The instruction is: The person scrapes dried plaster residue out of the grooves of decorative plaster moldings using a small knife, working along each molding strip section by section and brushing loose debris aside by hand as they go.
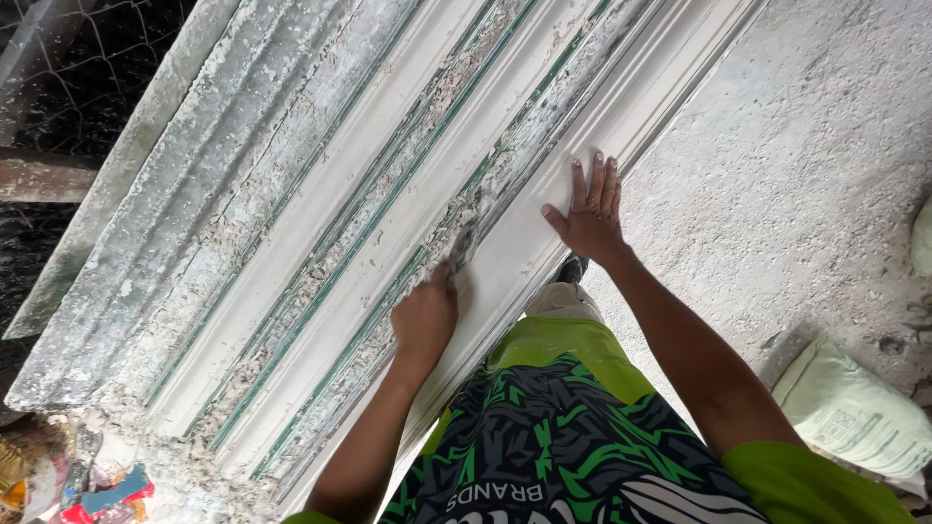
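Note:
A long white plaster moulding (388, 194) with ridges and grooves lies in a worn, greenish mould and runs diagonally across the view. My left hand (425, 315) is closed around a small scraper (462, 247) whose blade is blurred and rests in a groove of the moulding. Flat on the moulding's smooth right band, with fingers spread, lies my right hand (587, 215). Crumbs of plaster lie along the grooves.
A dusty concrete floor (806, 165) spreads to the right. A pale green sack (854, 412) lies at the lower right. Coloured scraps and plaster debris (87, 485) sit at the lower left. Wire mesh over a dark surface (87, 68) shows at the upper left.

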